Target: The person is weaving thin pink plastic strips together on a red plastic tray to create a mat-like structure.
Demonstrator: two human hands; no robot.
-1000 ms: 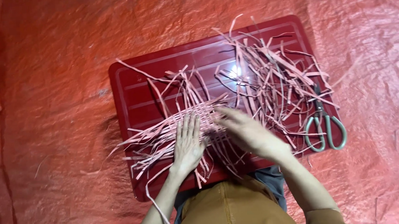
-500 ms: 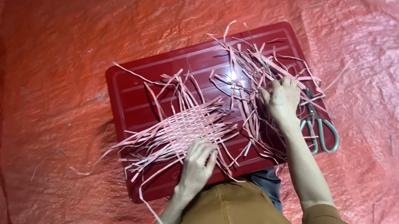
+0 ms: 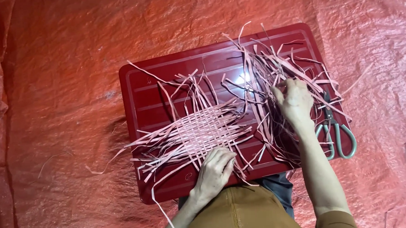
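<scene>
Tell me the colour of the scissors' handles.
Grey-green, on the scissors beside the right hand; the head view shows them best.

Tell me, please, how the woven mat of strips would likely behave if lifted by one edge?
The mat would probably sag, since its strips look thin and flat, with loose ends curling off the tray. It likely weighs little. The weave may slip apart, as only the left hand pins its edge and nothing visibly binds it.

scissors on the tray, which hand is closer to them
Right. The right hand is in the loose strips just left of the scissors; the left hand rests on the woven mat's near edge, farther off.
</scene>
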